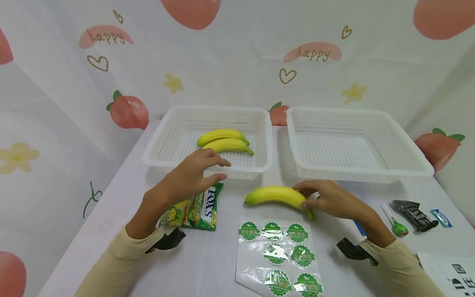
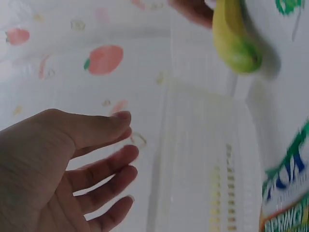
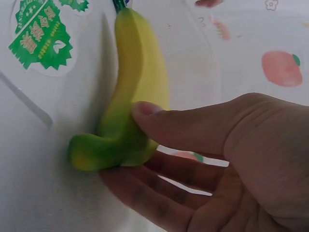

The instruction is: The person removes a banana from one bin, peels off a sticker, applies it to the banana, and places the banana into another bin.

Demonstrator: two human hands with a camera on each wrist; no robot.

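My right hand (image 1: 330,199) pinches a yellow banana (image 1: 272,194) near its green stem end, thumb on one side and fingers on the other. In the right wrist view that banana (image 3: 142,72) lies close over the white table, beside the sticker sheet. My left hand (image 1: 193,175) hovers in front of the left white basket (image 1: 174,163), its fingers loosely spread and holding nothing. Two more bananas (image 1: 226,145) lie side by side inside that basket. Under the left hand is a green Fox's candy bag (image 1: 202,210), partly covered by the hand and wrist.
The right white basket (image 1: 334,152) stands at the back right. A sheet of green round stickers (image 1: 278,258) lies at the front middle. On the right are a lollipop (image 1: 398,227), a black wrapper (image 1: 415,215), a small blue-wrapped candy (image 1: 441,218) and a white printed bag (image 1: 450,272).
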